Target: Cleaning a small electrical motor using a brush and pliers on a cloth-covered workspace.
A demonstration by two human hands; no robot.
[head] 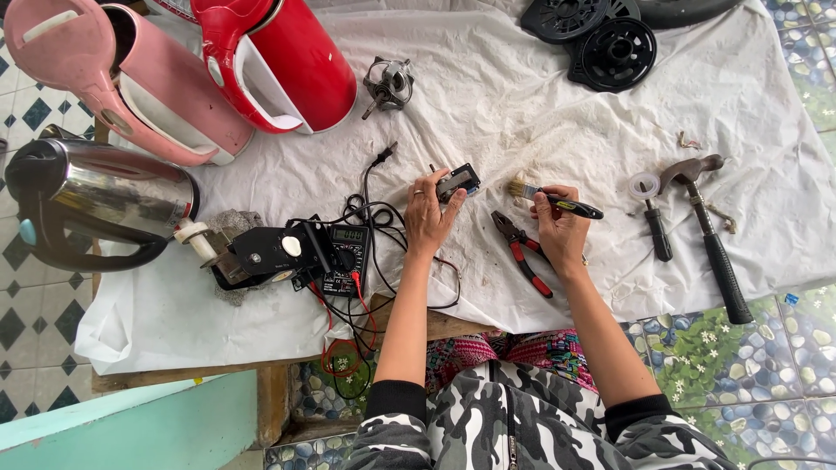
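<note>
Left hand [428, 218] pinches a small black part [458, 182] above the white cloth [522, 96], right hand [560, 228] grips a paintbrush [552, 200] with bristles just beside it; hard brushing could flick the part loose toward the pliers [522, 252] or snag the multimeter [342, 258] leads.

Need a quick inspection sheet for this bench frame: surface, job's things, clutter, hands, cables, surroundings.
Surface: wooden table under a crumpled, stained white cloth.
Job's things: small black part; paintbrush.
Clutter: pink kettle, red kettle, steel kettle, multimeter, pliers, hammer, tape roll, small motor, black fan parts.
Hands: left hand holds the part; right hand holds the brush, bristles toward the part.
Cables: black and red leads tangled by the multimeter, trailing over the table's edge.
Surroundings: tiled floor.
</note>
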